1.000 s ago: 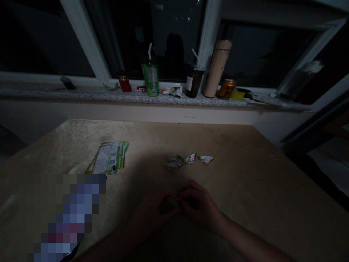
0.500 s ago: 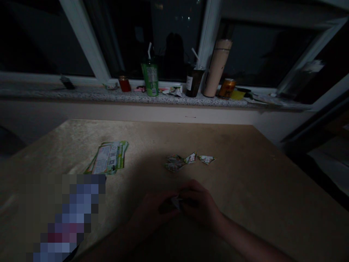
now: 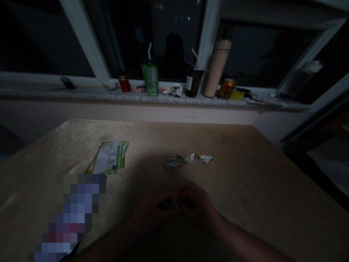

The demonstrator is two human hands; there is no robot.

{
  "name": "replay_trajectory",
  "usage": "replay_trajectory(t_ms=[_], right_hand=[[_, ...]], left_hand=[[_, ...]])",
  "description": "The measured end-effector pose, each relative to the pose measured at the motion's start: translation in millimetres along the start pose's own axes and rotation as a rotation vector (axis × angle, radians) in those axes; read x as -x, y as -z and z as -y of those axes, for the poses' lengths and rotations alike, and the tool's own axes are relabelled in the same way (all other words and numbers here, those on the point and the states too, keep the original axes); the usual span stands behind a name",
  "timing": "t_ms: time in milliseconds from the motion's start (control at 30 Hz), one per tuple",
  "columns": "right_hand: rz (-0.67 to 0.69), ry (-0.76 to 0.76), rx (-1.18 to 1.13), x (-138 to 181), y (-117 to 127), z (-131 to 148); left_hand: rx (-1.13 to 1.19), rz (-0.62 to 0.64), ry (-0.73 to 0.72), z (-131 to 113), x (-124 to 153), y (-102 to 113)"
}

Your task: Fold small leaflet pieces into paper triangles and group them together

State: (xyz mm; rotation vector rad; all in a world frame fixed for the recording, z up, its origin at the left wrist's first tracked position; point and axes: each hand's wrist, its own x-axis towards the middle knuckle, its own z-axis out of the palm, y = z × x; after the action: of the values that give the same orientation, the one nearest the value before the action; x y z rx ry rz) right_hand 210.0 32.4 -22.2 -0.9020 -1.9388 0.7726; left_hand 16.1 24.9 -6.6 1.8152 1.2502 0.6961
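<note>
Both hands meet low over the near middle of the table, in deep shadow. Between their fingertips is a small piece of folded paper [image 3: 174, 201], mostly covered by the fingers. My left hand [image 3: 151, 209] pinches it from the left, and my right hand [image 3: 200, 205] closes on it from the right. Beyond the hands lie several folded paper pieces with printed patterns: a joined cluster [image 3: 174, 162], a pointed piece [image 3: 190, 157] touching or almost touching it, and a separate triangular piece [image 3: 207, 159] to the right.
A stack of green printed leaflets [image 3: 109, 157] lies on the table [image 3: 240, 145] at left. Near it is a pixelated object [image 3: 73, 214]. On the windowsill stand a green cup [image 3: 151, 78], a dark cup [image 3: 194, 83], a tall pink flask [image 3: 217, 69] and an orange can [image 3: 227, 88].
My fingers have shifted slightly around the folded paper, and less of it shows now. The right hand has turned a little. The pieces on the table have stayed put.
</note>
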Motion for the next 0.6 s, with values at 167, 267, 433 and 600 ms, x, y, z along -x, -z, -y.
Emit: replay_trajectory(t_ms=[167, 267, 433, 600], right_hand=[[-0.003, -0.256, -0.109, 2.3, 1.7, 2.6], [0.046, -0.247, -0.144, 2.2, 3.7, 2.7], [0.107, -0.271, -0.161, 2.2, 4.0, 0.3], [0.175, -0.323, -0.237, 2.5, 2.4, 0.0]], left_hand=[[0.080, -0.075, 0.033, -3.4, -0.3, 2.2], [0.121, -0.141, 0.055, -5.2, -0.4, 3.6], [0.157, -0.182, 0.081, -5.4, -0.5, 5.4], [0.200, -0.141, 0.128, -5.6, 0.1, 3.8]])
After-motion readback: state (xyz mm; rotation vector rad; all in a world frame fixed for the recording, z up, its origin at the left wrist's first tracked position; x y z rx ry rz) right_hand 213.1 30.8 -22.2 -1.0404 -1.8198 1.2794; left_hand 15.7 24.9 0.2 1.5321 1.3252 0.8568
